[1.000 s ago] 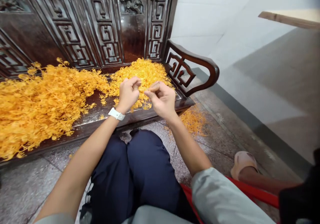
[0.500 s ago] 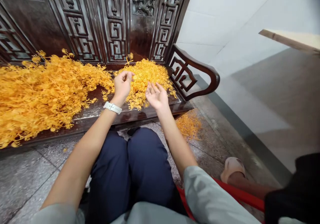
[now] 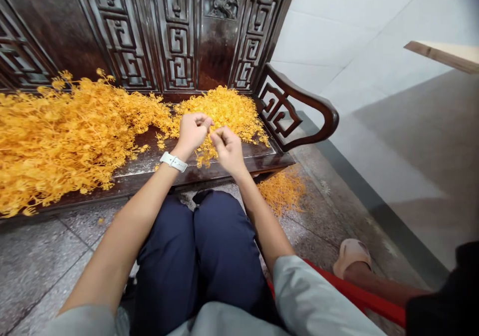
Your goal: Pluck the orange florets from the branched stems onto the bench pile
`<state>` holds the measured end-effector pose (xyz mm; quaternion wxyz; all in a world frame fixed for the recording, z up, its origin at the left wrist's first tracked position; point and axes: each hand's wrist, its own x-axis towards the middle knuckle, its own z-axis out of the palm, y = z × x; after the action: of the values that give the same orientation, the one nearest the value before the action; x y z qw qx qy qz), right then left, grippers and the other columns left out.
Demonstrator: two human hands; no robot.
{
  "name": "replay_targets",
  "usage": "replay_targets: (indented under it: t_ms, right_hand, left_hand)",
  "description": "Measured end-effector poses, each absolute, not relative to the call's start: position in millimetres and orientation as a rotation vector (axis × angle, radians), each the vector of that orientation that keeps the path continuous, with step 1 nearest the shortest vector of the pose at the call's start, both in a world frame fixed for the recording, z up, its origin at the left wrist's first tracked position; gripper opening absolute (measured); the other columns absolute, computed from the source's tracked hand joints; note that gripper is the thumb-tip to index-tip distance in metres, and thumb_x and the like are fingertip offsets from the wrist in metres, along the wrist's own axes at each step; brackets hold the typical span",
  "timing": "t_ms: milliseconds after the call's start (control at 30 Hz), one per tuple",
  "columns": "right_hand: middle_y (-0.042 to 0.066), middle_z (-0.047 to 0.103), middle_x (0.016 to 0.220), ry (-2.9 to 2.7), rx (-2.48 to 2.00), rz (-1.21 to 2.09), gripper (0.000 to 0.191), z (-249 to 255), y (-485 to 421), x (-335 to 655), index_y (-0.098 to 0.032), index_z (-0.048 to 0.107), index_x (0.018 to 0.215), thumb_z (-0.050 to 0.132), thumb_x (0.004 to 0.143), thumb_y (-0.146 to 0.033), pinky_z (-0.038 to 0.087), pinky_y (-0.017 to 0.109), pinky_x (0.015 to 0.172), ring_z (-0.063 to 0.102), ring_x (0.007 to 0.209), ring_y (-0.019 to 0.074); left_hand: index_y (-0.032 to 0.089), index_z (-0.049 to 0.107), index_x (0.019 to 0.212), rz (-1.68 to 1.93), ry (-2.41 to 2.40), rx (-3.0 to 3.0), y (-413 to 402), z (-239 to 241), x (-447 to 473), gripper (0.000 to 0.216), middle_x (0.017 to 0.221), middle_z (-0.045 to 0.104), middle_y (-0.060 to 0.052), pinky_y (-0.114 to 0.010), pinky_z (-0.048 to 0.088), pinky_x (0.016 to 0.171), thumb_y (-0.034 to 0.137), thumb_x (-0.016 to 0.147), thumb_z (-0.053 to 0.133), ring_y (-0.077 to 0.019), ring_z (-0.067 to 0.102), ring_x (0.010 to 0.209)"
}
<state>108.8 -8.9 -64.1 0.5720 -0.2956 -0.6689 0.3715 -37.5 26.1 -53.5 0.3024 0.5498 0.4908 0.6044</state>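
My left hand, with a pale watch on its wrist, is closed in a pinch above the front of the bench. Close beside it, my right hand is pinched too, the fingertips of both hands almost meeting. A bit of yellow plastic sprig shows just under them; the fingers partly hide what they grip. Behind the hands lies a smaller pile of yellow plastic sprigs with flower-like tips. A much larger pile of the same sprigs spreads over the bench to the left.
The dark carved wooden bench has an openwork armrest at its right end. Orange-yellow thin pieces lie on the floor below it. At lower right are another person's foot in a sandal and a red stool edge.
My right hand has closed from an open, palm-up pose into a pinch and come up to my left hand. A sprig that stood out above the small pile no longer shows there.
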Motion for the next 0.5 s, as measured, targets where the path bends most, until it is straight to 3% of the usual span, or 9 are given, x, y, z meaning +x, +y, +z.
replay_targets:
  t_ms: [100,200,267,333,400,500]
  right_hand:
    - [-0.001,0.065,0.074,-1.821,-0.351,0.998,0.031,-35,-51,121,-0.019,0.067,0.081,0.072,0.105,-0.038,0.047,0.026,0.067,0.058,0.067,0.0108]
    - [0.006,0.08,0.09,-2.14,0.469,1.458,0.008,-6,-75,134,-0.018,0.076,0.096,0.073,0.103,-0.017,0.059,0.024,0.078,0.077,0.084,0.0134]
    - [0.006,0.082,0.088,-2.112,0.918,1.617,0.003,0,-70,139,-0.02,0.078,0.098,0.079,0.099,-0.017,0.061,0.023,0.078,0.08,0.083,0.0139]
    - [0.0,0.072,0.068,-1.796,0.757,1.632,0.016,-7,-52,142,-0.024,0.078,0.093,0.085,0.096,-0.039,0.056,0.022,0.063,0.069,0.061,0.0112]
    - [-0.004,0.055,0.057,-1.424,0.186,1.551,0.039,-22,-31,141,-0.026,0.076,0.087,0.077,0.095,-0.064,0.044,0.024,0.051,0.046,0.048,0.0097]
    - [-0.004,0.046,0.062,-1.208,-0.431,1.435,0.044,-44,-15,135,-0.023,0.073,0.094,0.064,0.099,-0.066,0.038,0.027,0.054,0.032,0.056,0.0116]
  left_hand:
    - [0.018,0.068,0.064,1.671,1.391,1.339,32,-60,-44,0.032,0.059,0.062,-0.001,-0.027,0.037,0.058,0.005,0.093,0.069,-0.0139,0.053,0.055]
    - [0.018,0.067,0.064,1.699,1.418,1.152,36,-66,-51,0.035,0.061,0.062,-0.002,-0.028,0.04,0.061,0.004,0.095,0.064,-0.0139,0.053,0.057]
    - [0.019,0.071,0.068,1.685,1.353,1.135,37,-66,-52,0.032,0.068,0.066,-0.003,-0.029,0.044,0.066,0.01,0.099,0.065,-0.0147,0.056,0.062]
    - [0.02,0.075,0.075,1.696,1.286,1.147,36,-63,-51,0.028,0.075,0.07,-0.005,-0.029,0.047,0.069,0.017,0.101,0.067,-0.0157,0.059,0.069]
    - [0.02,0.079,0.081,1.695,1.239,1.118,33,-60,-50,0.023,0.08,0.071,-0.006,-0.028,0.048,0.07,0.02,0.101,0.069,-0.0162,0.061,0.074]
    - [0.019,0.082,0.089,1.637,1.15,0.99,28,-56,-50,0.018,0.085,0.071,-0.006,-0.025,0.046,0.063,0.025,0.102,0.071,-0.0151,0.061,0.072]
